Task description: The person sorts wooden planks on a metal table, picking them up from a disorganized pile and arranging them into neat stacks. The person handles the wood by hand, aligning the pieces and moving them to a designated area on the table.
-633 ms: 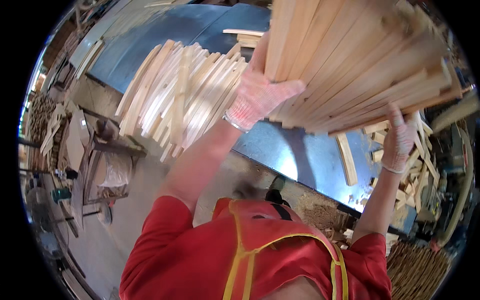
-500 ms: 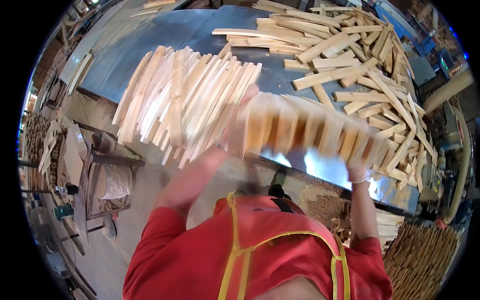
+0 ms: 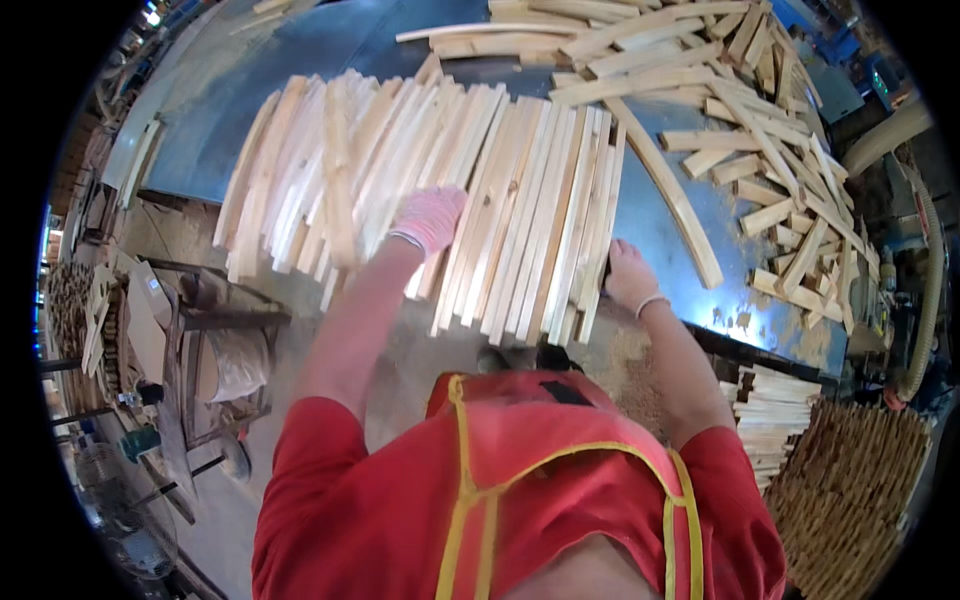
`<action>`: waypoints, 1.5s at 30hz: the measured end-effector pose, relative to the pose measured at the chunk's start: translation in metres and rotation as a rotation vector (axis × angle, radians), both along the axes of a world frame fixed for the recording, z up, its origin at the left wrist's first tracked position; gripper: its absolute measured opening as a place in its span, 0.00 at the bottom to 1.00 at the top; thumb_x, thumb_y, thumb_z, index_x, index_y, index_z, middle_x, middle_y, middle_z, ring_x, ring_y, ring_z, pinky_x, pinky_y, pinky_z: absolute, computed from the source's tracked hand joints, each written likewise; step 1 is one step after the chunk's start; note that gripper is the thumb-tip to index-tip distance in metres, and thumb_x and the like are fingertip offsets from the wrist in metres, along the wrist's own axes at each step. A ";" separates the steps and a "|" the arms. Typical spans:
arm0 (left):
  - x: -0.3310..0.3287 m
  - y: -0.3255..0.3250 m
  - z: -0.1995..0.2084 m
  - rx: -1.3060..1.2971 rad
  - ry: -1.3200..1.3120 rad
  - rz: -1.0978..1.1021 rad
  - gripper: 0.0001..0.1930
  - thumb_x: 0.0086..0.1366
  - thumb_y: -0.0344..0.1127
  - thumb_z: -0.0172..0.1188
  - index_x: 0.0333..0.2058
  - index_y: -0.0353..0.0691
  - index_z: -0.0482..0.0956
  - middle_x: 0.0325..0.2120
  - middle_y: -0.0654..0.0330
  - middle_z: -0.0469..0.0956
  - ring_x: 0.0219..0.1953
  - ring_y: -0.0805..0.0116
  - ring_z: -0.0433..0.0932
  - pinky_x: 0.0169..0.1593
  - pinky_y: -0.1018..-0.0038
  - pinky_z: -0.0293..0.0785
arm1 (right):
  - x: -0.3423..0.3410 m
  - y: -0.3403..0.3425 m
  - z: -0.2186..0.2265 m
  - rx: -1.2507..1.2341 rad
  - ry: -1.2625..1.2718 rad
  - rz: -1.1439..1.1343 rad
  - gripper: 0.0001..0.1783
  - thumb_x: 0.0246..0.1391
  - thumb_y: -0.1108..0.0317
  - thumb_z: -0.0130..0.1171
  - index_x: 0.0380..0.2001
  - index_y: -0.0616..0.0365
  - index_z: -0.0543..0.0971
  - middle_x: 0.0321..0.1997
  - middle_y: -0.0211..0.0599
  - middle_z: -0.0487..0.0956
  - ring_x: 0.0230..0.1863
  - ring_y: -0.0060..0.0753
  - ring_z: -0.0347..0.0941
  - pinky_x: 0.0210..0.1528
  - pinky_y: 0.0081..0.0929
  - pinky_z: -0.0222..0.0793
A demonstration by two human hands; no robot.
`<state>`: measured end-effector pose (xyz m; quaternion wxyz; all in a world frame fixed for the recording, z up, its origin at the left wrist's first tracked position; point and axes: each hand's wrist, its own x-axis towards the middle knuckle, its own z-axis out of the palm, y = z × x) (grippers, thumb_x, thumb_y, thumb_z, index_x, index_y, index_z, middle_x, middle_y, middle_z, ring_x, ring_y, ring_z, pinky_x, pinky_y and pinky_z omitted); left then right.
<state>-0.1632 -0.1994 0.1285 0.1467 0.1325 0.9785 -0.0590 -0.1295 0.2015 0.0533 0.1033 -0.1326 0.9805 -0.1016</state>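
Note:
A row of pale wooden slats lies side by side across the front edge of the metal table, their near ends jutting over it. Against its left side rests another row of slats, with one slat lying on top. My left hand, in a pinkish glove, lies flat where the two rows meet, its fingers extended. At the right end, my right hand has bent fingers against the outermost slat. Its fingertips are partly hidden by the wood.
A jumbled heap of slats covers the table's right side. One curved slat lies apart on the blue-grey tabletop. Stacked wood stands below at the right. At the left are a metal-framed stand and a fan.
The row of slats, held up between both hands and blurred before, now lies flat beside the left row. My left hand has moved slightly left, my right hand left and up.

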 end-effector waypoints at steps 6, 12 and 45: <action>0.151 -0.041 -0.044 0.721 0.318 0.320 0.16 0.67 0.38 0.64 0.52 0.41 0.83 0.44 0.52 0.83 0.48 0.54 0.84 0.53 0.58 0.80 | -0.030 0.021 0.010 -0.683 -0.304 -0.385 0.48 0.57 0.63 0.60 0.77 0.68 0.56 0.64 0.55 0.81 0.62 0.49 0.79 0.65 0.37 0.73; 0.266 -0.054 -0.097 1.751 -0.170 1.686 0.16 0.69 0.50 0.70 0.45 0.46 0.84 0.36 0.63 0.83 0.40 0.58 0.83 0.47 0.58 0.80 | -0.021 -0.004 0.032 -1.195 -0.555 -0.401 0.55 0.63 0.60 0.66 0.82 0.61 0.44 0.63 0.52 0.80 0.60 0.39 0.78 0.60 0.35 0.74; 0.127 -0.027 0.064 0.231 0.017 0.026 0.09 0.68 0.36 0.64 0.44 0.42 0.86 0.45 0.51 0.81 0.37 0.58 0.84 0.33 0.65 0.84 | 0.011 -0.045 0.072 -1.382 -0.363 -0.531 0.48 0.64 0.64 0.66 0.80 0.65 0.55 0.56 0.40 0.79 0.53 0.31 0.79 0.57 0.31 0.76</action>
